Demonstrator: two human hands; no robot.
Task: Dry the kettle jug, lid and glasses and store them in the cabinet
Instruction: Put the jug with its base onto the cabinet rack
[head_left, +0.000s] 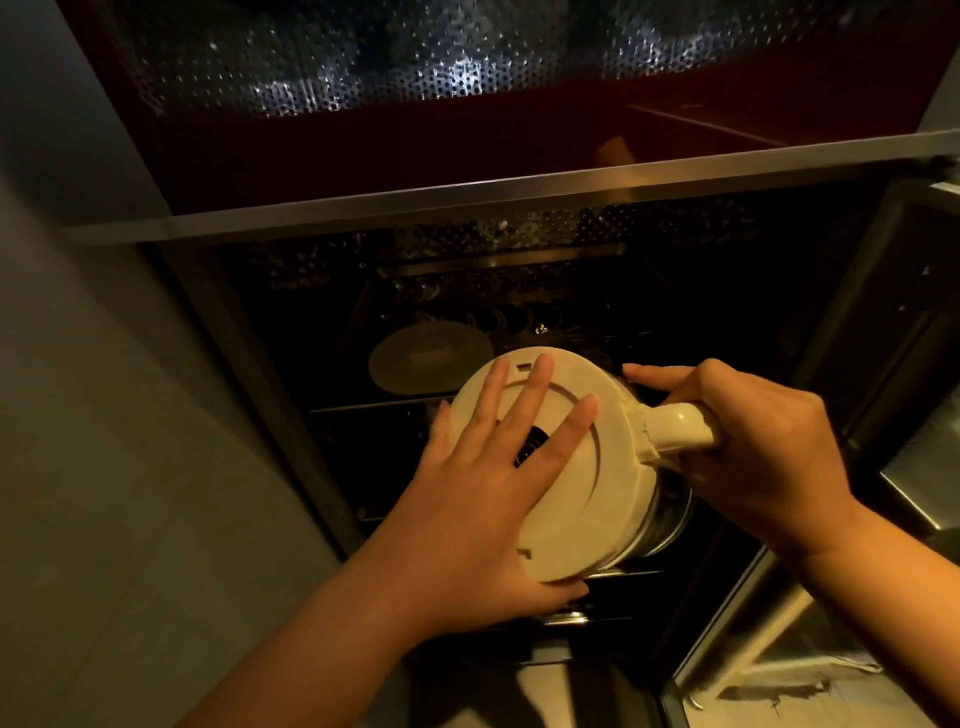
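Cabinet (467, 208) dark; left hand (483, 499) flat on jug base (587, 493), right hand (763, 436) gripping handle (680, 428).

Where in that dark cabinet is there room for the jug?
Dark shelf right of the round lid looks free, though dim. The front is crowded by the jug, left hand and right hand.

Kettle jug (662, 519) body mostly behind its base.

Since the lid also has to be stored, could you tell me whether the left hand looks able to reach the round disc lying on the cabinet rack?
Probably not right now: the left hand lies flat on the kettle jug, which blocks the way to the round disc behind it.
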